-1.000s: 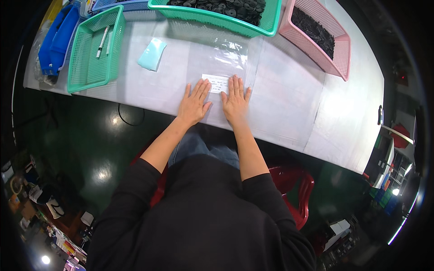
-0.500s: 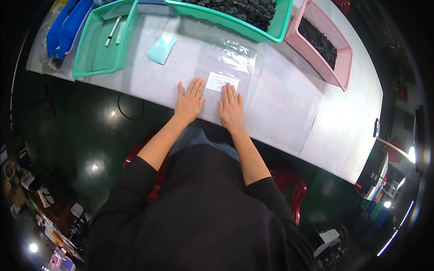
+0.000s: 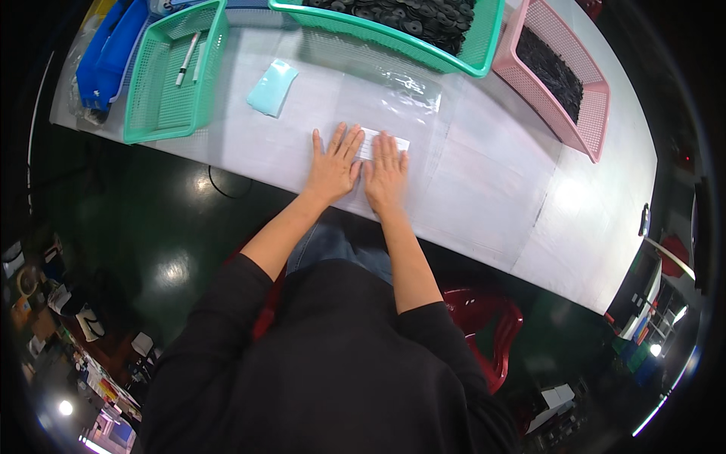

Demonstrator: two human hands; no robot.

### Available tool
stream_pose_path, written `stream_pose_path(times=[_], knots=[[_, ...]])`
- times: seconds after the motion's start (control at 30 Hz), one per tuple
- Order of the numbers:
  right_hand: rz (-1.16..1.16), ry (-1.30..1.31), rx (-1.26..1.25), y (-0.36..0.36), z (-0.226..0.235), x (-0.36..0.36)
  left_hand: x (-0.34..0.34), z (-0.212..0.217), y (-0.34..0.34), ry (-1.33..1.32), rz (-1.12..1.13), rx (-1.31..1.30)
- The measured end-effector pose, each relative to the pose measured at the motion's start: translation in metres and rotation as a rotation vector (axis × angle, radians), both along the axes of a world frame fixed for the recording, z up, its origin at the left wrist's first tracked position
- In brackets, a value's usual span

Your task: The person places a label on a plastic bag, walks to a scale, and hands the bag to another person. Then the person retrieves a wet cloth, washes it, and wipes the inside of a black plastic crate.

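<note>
A clear plastic bag (image 3: 404, 94) lies flat on the white-covered table, with a white printed label (image 3: 401, 144) on its near part. My left hand (image 3: 334, 163) rests flat with its fingers stretched out, its fingertips at the label's left edge. Palm down, my right hand (image 3: 386, 174) lies over the label's middle and hides part of it. Neither hand grips anything. The two hands are side by side, thumbs close together, near the table's front edge.
A large green basket (image 3: 423, 57) of black discs stands beyond the bag, and a pink basket (image 3: 556, 121) of thin black pieces to its right. On the left are a light blue packet (image 3: 272, 88), a green basket (image 3: 162, 121) with a marker (image 3: 187, 59), and blue bins (image 3: 113, 57).
My hands have come closer together, and the right hand now covers more of the label. The whole view has shifted slightly.
</note>
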State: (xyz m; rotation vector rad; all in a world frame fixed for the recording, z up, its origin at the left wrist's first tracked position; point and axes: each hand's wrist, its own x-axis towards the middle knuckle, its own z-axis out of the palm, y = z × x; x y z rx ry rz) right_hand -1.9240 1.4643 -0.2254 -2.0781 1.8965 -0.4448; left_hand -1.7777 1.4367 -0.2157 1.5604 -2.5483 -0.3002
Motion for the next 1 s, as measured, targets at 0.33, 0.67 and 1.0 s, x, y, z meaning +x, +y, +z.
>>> stream_pose_path(times=[0.33,0.67,1.0], knots=[[-0.283,0.183,-0.024,-0.007,0.039,0.011,0.031,0.02,-0.023,0.267,0.133,-0.075],[-0.522,-0.699,0.257,-0.127,0.041,0.169,0.165,0.019,-0.14,0.493,0.68,0.198],[-0.87,-1.002,0.514,-0.165,0.022,0.2,0.172,0.014,-0.144,0.392,0.533,0.136]])
